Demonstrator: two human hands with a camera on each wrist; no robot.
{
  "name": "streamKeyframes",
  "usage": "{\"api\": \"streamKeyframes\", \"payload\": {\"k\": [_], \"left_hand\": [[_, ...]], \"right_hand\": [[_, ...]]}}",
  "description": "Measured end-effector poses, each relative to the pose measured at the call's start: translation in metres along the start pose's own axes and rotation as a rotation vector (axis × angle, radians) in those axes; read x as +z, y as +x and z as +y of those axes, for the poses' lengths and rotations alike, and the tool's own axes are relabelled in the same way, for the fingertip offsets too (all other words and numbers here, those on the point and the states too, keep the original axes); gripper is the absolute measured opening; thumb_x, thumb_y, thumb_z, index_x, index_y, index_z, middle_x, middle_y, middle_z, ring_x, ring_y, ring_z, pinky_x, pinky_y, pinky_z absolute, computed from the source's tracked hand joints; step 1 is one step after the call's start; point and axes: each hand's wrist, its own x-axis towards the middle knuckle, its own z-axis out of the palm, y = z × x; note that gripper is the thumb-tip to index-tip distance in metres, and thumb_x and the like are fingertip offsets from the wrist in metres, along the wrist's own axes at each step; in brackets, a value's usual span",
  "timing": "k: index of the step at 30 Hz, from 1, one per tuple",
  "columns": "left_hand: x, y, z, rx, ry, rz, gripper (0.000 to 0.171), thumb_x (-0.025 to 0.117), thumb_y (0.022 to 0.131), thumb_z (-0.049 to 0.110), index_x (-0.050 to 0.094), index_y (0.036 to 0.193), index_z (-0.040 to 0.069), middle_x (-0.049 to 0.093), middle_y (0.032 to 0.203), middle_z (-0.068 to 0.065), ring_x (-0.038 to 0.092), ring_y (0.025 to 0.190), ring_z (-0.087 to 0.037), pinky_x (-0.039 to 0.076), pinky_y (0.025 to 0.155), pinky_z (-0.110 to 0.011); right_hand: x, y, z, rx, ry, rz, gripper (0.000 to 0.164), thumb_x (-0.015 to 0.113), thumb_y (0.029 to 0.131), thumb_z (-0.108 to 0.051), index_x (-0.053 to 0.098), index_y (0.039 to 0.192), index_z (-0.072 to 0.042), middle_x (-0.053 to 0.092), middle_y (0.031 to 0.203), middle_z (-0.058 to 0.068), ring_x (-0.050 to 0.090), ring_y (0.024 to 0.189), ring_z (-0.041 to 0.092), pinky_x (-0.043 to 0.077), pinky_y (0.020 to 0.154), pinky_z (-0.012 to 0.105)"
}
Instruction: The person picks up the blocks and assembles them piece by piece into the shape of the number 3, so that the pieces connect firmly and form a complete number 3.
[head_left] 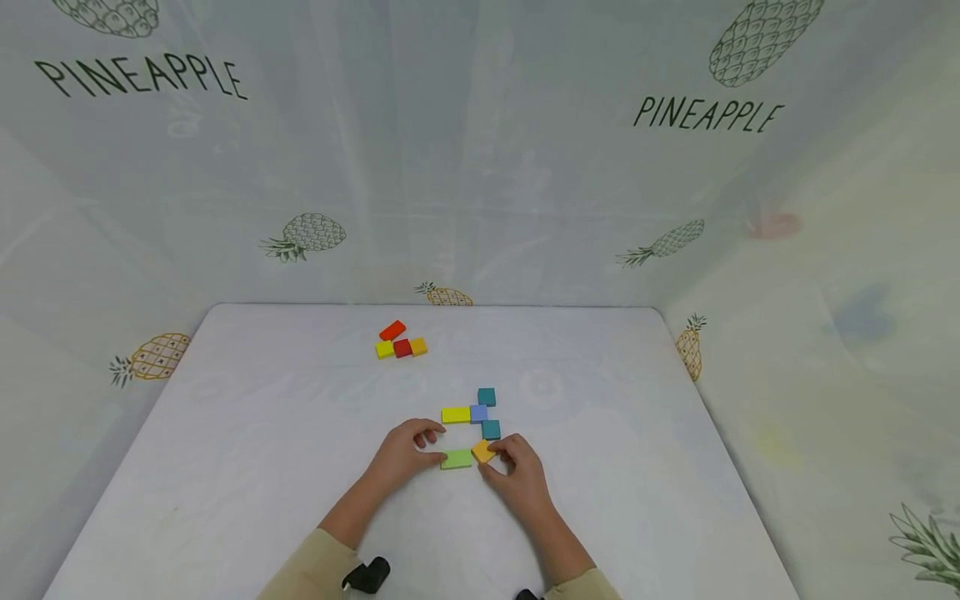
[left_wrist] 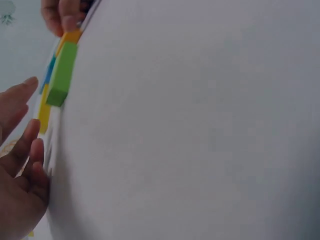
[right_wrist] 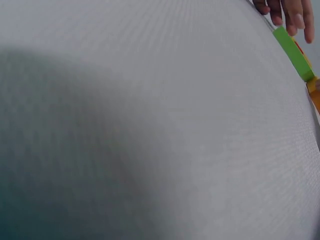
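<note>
white surface point(head_left: 262, 433) with small coloured blocks, both hands at the near group. left hand point(head_left: 405, 454) sits at the left end of the green block point(head_left: 456, 459); head view shows thumb and fingertip touching it, fingers loosely curled, no full clamp visible. left wrist view shows its fingers point(left_wrist: 22, 150) spread and just short of the green block point(left_wrist: 62, 75), so contact is light at most. right hand point(head_left: 517, 471) pinches the orange block point(head_left: 483, 452), grip closed on it with fingertips, block tilted and butted against the green block's right end. right wrist view: green block point(right_wrist: 292, 52) at the frame edge, orange point(right_wrist: 314, 85) barely in view, left fingers point(right_wrist: 292, 15) beyond it.

just behind: yellow block point(head_left: 455, 414) touching a blue block point(head_left: 478, 412), teal block point(head_left: 487, 397) behind the blue one, second teal block point(head_left: 491, 429) in front of it. far group, well apart toward the back edge: red-orange block point(head_left: 392, 330), yellow cube point(head_left: 385, 349), red cube point(head_left: 402, 347), orange cube point(head_left: 418, 346), the three cubes in a row.

backdrop cloth point(head_left: 480, 167) printed with pineapples and the word "PINEAPPLE", legible top left and top right. beige sleeves point(head_left: 307, 571) on both arms.
</note>
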Motion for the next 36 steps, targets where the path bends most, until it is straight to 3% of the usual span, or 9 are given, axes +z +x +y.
{"api": "streamKeyframes", "payload": {"k": [8, 16, 25, 33, 36], "left_hand": [[-0.033, 0.028, -0.007, 0.007, 0.029, 0.139, 0.037, 0.083, 0.079, 0.019, 0.069, 0.113, 0.014, 0.062, 0.092, 0.001, 0.053, 0.083, -0.016, 0.048, 0.075, -0.033], [-0.061, 0.052, -0.021, -0.009, 0.076, 0.172, 0.037, 0.08, 0.082, 0.019, 0.068, 0.115, 0.008, 0.062, 0.097, -0.006, 0.054, 0.088, -0.023, 0.047, 0.078, -0.037], [-0.074, 0.076, -0.035, -0.006, 0.11, 0.231, 0.045, 0.079, 0.082, 0.015, 0.063, 0.123, 0.004, 0.057, 0.109, -0.014, 0.051, 0.097, -0.029, 0.046, 0.084, -0.041], [-0.084, 0.089, -0.042, -0.008, 0.136, 0.289, 0.047, 0.078, 0.083, 0.015, 0.059, 0.125, 0.002, 0.043, 0.115, -0.02, 0.046, 0.096, -0.032, 0.044, 0.08, -0.041], [-0.085, 0.093, -0.042, -0.04, 0.121, 0.291, 0.052, 0.077, 0.084, 0.016, 0.056, 0.13, 0.003, 0.04, 0.119, -0.022, 0.045, 0.097, -0.032, 0.044, 0.08, -0.04]], "right_hand": [[-0.002, -0.001, -0.001, -0.005, 0.012, 0.007, 0.024, 0.082, 0.079, -0.017, 0.068, 0.099, -0.018, 0.056, 0.091, -0.01, 0.051, 0.082, 0.01, 0.048, 0.073, 0.024], [0.001, -0.003, 0.0, 0.019, -0.012, -0.004, 0.025, 0.082, 0.079, -0.018, 0.068, 0.1, -0.02, 0.055, 0.092, -0.012, 0.051, 0.082, 0.008, 0.049, 0.073, 0.024], [-0.004, -0.004, -0.002, 0.076, -0.019, -0.038, 0.024, 0.081, 0.08, -0.02, 0.069, 0.101, -0.02, 0.055, 0.093, -0.013, 0.051, 0.085, 0.008, 0.049, 0.077, 0.024], [-0.004, -0.001, -0.003, 0.059, -0.011, -0.038, 0.025, 0.081, 0.08, -0.021, 0.069, 0.102, -0.02, 0.056, 0.095, -0.013, 0.052, 0.086, 0.007, 0.049, 0.078, 0.024], [-0.003, -0.001, -0.004, 0.052, -0.011, -0.03, 0.025, 0.081, 0.08, -0.02, 0.069, 0.101, -0.02, 0.056, 0.095, -0.012, 0.052, 0.085, 0.007, 0.049, 0.077, 0.024]]}}
